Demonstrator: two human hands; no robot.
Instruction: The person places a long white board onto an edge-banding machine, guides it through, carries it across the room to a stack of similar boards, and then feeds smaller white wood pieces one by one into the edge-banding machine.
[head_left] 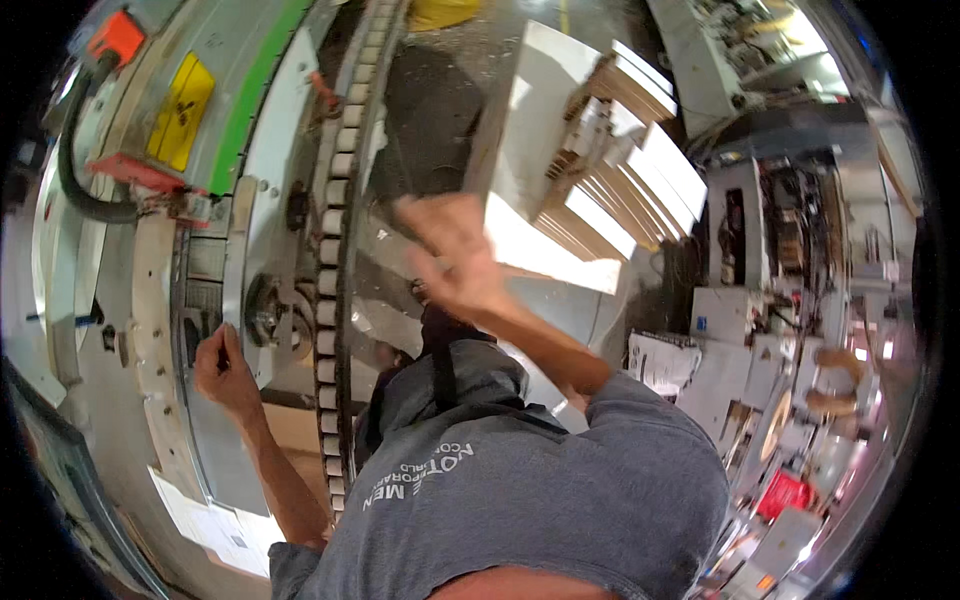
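My left hand is beside the grey metal bed of a long machine. Its fingers are curled together at the bed's edge; what they hold, if anything, is too small to make out. My right hand is raised in front of my body, between a chain-like roller track and a stack of white panels. It is blurred by motion, but thumb and fingers look apart, with nothing seen between them. Some panels show brown edges, and they rest on a larger white board.
A yellow warning plate and an orange-red box with a black hose are on the machine. Printed sheets lie at its near end. Cluttered equipment and a red object are on my right.
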